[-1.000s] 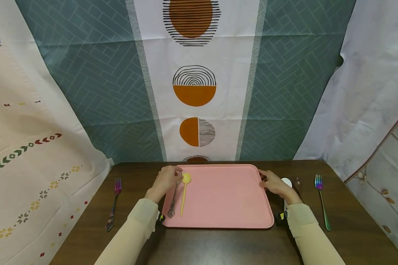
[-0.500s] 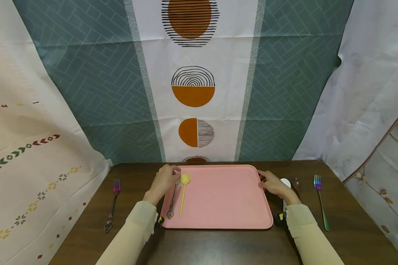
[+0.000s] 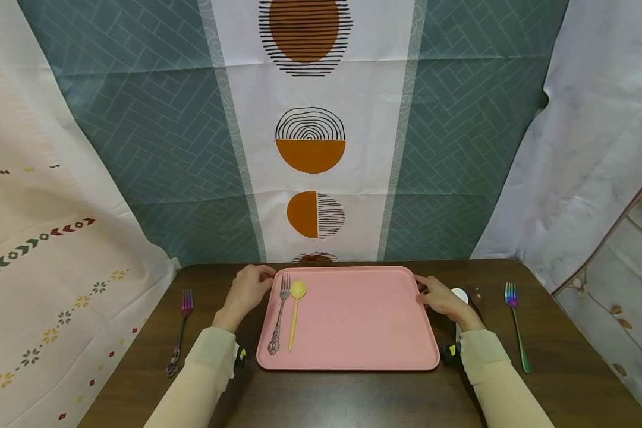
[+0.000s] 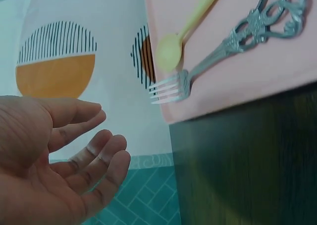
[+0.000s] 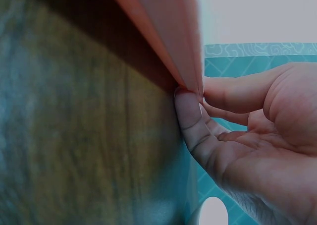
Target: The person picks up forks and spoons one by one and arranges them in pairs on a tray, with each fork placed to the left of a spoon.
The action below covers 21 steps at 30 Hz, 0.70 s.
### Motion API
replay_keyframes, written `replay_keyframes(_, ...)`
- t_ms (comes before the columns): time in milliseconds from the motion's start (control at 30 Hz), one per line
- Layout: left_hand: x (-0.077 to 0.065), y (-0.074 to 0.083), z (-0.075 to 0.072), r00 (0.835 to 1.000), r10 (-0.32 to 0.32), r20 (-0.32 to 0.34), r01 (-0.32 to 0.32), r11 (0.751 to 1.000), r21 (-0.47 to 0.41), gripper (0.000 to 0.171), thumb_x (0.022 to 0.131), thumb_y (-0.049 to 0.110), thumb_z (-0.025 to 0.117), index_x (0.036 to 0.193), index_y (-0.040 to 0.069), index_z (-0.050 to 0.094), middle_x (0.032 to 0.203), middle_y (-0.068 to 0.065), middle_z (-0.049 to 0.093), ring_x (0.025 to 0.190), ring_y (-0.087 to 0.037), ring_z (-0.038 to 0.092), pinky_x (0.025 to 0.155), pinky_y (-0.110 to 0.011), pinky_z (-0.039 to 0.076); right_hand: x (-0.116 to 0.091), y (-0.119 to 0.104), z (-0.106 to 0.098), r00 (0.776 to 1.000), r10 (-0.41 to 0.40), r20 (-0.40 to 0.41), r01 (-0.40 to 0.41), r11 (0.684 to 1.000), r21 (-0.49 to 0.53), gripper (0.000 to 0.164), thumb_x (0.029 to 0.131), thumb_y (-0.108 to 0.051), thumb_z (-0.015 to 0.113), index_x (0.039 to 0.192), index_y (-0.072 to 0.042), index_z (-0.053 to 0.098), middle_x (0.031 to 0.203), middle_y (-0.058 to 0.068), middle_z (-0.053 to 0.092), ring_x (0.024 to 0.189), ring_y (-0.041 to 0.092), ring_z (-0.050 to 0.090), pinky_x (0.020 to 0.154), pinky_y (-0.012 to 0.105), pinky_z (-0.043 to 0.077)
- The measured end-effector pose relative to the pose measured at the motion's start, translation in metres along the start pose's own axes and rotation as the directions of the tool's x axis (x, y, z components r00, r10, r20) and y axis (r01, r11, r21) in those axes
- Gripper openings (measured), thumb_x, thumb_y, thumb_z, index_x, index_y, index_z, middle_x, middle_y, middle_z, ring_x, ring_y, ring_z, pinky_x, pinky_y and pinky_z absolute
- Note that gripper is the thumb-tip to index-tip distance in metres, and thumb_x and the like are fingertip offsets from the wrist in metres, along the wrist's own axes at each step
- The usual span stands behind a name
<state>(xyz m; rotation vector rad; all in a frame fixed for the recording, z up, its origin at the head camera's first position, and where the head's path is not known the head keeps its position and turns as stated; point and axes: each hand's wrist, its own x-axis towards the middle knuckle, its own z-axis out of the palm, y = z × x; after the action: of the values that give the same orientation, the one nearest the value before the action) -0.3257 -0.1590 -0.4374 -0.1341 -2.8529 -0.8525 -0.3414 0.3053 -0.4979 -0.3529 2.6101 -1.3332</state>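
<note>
The left hand (image 3: 244, 292) is what changes on my feed. In the head view from 0.5 s back it covers the tines of the silver fork (image 3: 280, 315); now it sits off to the left, just beside the far left corner of the pink tray (image 3: 369, 318), and the whole fork shows. My left wrist view agrees: the fingers (image 4: 74, 111) are wide, loosely bent and well parted from the thumb, with nothing between them.

I judge from this that the silver fork is let go and rests by its own weight. It lies along the tray's left side, tines toward the far rim, ornate handle toward me, next to the yellow spoon (image 3: 294, 319), which points the same way. The 2 heads are close together. From the wrist angle the tines reach the rim; I cannot tell whether they rest on it.

The right hand (image 3: 443, 297) is unchanged. In its wrist view I see the fingers and thumb narrow, pinching the tray's right edge, so I think the tray is steadied from that side.

On the table (image 3: 348, 398), 1 multicoloured fork (image 3: 182, 330) lies left of the tray; near the right forearm are a white spoon (image 3: 459, 293), a brown spoon (image 3: 477, 295) and, farther right, a rainbow fork (image 3: 519, 330).
</note>
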Motion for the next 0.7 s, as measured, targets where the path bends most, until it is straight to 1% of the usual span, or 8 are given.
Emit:
replay_keyframes(167, -0.003, -0.004, 0.001, 0.999, -0.035, -0.013, 0.036, 0.998, 0.056, 0.025, 0.099, 0.011, 0.065, 0.121, 0.007, 0.073, 0.104, -0.013, 0.062, 0.087, -0.028, 0.06, 0.072, -0.048, 0.053, 0.0, 0.0, 0.0, 1.0, -0.005, -0.007, 0.005, 1.0, 0.0, 0.07, 0.089, 0.008, 0.057, 0.153, 0.018, 0.03, 0.116, 0.028, 0.047, 0.092, 0.029, 0.056, 0.071, 0.032, 0.056)
replay_keyframes(300, -0.005, -0.006, 0.003, 0.999, -0.037, -0.024, 0.039, 0.996, 0.078, 0.025, 0.098, 0.01, 0.065, 0.121, 0.006, 0.073, 0.102, -0.013, 0.062, 0.086, -0.029, 0.061, 0.071, -0.049, 0.053, -0.001, -0.001, 0.001, 1.0, -0.012, -0.009, 0.012, 1.0, 0.002, 0.07, 0.089, 0.008, 0.058, 0.152, 0.019, 0.03, 0.115, 0.028, 0.047, 0.091, 0.029, 0.057, 0.072, 0.034, 0.057)
replay_keyframes(367, -0.005, -0.007, 0.003, 0.999, -0.035, -0.04, 0.038, 0.996, 0.08, 0.025, 0.097, 0.01, 0.065, 0.12, 0.006, 0.073, 0.102, -0.015, 0.063, 0.086, -0.03, 0.062, 0.072, -0.051, 0.054, -0.001, -0.001, 0.001, 1.0, -0.011, -0.009, 0.011, 1.0, 0.004, 0.07, 0.089, 0.009, 0.058, 0.152, 0.019, 0.03, 0.115, 0.028, 0.047, 0.091, 0.029, 0.057, 0.072, 0.036, 0.057)
replay_keyframes(433, -0.005, -0.008, 0.002, 0.997, -0.042, -0.059, 0.046, 0.996, 0.078, 0.027, 0.097, 0.01, 0.065, 0.123, 0.006, 0.072, 0.108, -0.017, 0.062, 0.092, -0.034, 0.062, 0.076, -0.054, 0.054, -0.001, -0.001, 0.0, 1.0, -0.011, -0.007, 0.011, 1.0, 0.0, 0.071, 0.089, 0.008, 0.058, 0.152, 0.019, 0.029, 0.115, 0.028, 0.047, 0.091, 0.029, 0.057, 0.072, 0.036, 0.057)
replay_keyframes(533, -0.006, -0.01, 0.0, 0.995, -0.052, -0.079, 0.058, 0.996, 0.065, 0.034, 0.097, 0.01, 0.065, 0.131, 0.005, 0.067, 0.12, -0.023, 0.058, 0.107, -0.042, 0.06, 0.083, -0.062, 0.053, -0.001, -0.001, 0.001, 1.0, -0.009, -0.011, 0.009, 1.0, -0.002, 0.07, 0.089, 0.009, 0.058, 0.152, 0.019, 0.03, 0.114, 0.028, 0.047, 0.091, 0.029, 0.057, 0.072, 0.035, 0.057)
replay_keyframes(600, -0.006, -0.013, -0.001, 0.994, -0.066, -0.082, 0.071, 0.996, 0.057, 0.039, 0.098, 0.011, 0.065, 0.136, 0.005, 0.063, 0.129, -0.027, 0.053, 0.117, -0.046, 0.056, 0.087, -0.065, 0.051, 0.0, 0.0, 0.001, 1.0, -0.011, -0.012, 0.011, 1.0, -0.003, 0.07, 0.088, 0.009, 0.058, 0.152, 0.019, 0.03, 0.114, 0.027, 0.047, 0.091, 0.029, 0.057, 0.071, 0.034, 0.057)
replay_keyframes(700, -0.007, -0.018, -0.003, 0.994, -0.078, -0.077, 0.082, 0.995, 0.052, 0.041, 0.099, 0.012, 0.064, 0.139, 0.004, 0.06, 0.135, -0.03, 0.049, 0.123, -0.05, 0.051, 0.089, -0.067, 0.05, 0.0, 0.0, 0.001, 1.0, -0.022, -0.011, 0.021, 1.0, -0.001, 0.07, 0.088, 0.009, 0.057, 0.152, 0.019, 0.031, 0.113, 0.027, 0.047, 0.091, 0.029, 0.057, 0.07, 0.033, 0.056)
